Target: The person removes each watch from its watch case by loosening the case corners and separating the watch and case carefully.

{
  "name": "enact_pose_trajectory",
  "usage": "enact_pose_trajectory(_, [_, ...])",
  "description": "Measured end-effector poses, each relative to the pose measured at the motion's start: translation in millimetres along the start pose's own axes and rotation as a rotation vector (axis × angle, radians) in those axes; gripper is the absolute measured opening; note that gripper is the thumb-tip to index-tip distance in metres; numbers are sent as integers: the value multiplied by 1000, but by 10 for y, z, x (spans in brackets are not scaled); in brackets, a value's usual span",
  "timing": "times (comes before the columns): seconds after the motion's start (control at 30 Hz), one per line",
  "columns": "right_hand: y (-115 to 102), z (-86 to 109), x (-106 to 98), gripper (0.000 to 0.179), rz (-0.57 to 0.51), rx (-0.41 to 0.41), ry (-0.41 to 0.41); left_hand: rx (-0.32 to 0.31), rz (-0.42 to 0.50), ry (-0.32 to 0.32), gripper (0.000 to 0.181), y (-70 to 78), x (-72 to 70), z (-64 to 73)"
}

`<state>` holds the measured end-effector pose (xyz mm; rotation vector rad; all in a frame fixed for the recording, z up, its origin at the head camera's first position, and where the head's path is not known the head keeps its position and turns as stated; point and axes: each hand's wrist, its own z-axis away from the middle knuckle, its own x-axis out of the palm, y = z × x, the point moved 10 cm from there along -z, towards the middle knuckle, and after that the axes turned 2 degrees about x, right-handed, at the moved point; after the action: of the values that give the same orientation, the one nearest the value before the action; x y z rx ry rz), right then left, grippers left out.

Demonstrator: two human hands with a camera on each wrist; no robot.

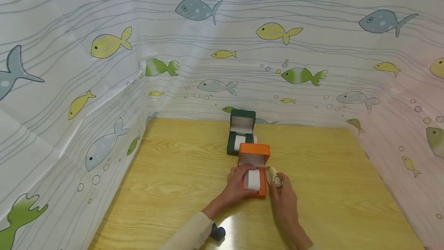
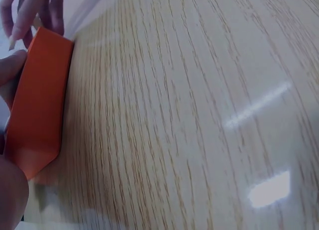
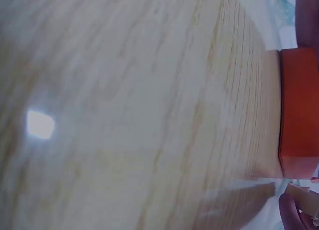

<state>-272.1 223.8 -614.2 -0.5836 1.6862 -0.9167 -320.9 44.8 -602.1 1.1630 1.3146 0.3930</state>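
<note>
An open orange watch box point(image 1: 254, 149) stands on the table with its lid raised at the back. Inside its base lies a white watch cushion point(image 1: 253, 180). My left hand point(image 1: 235, 185) reaches over the box from the left and grips the cushion, fingers at its far end and thumb at its near end. Just right of the box, my right hand point(image 1: 286, 203) pinches a wristwatch point(image 1: 278, 181) with a pale band and a squarish face. In the left wrist view, the orange side of the box point(image 2: 42, 98) hides most of the cushion.
Behind the orange box stands an open green watch box point(image 1: 243, 113) with a white cushion, a pinkish thing point(image 1: 255, 139) peeking out at its right. The wooden table point(image 1: 180, 173) is enclosed by fish-print sheets point(image 1: 243, 65) at the back and sides.
</note>
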Motion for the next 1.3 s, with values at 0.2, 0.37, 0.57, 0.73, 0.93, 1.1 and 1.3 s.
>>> enact_pose_trajectory(0.2, [61, 19, 63, 33, 3, 61, -36, 11, 45, -5, 63, -14, -22, 12])
enact_pose_trajectory(0.37, [22, 68, 126, 31, 37, 53, -51, 13, 51, 4, 60, -67, -97, 38])
enact_pose_trajectory(0.57, [50, 83, 198, 31, 65, 42, -73, 48, 34, 43, 56, -106, -120, 74])
enact_pose_trajectory(0.73, [48, 82, 110, 36, 126, -20, -16, 67, 22, 30, 56, -121, -35, 115])
enact_pose_trajectory(0.93, [13, 91, 1, 34, 179, -47, 15, 100, 17, -7, 54, -85, 30, 121])
enact_pose_trajectory(1.1, [70, 124, -4, 30, 241, 3, 2, 74, 12, -61, 52, -102, 68, 133])
enact_pose_trajectory(1.3, [156, 153, -3, 31, 200, 37, -20, 114, 12, -100, 51, -19, 76, 145])
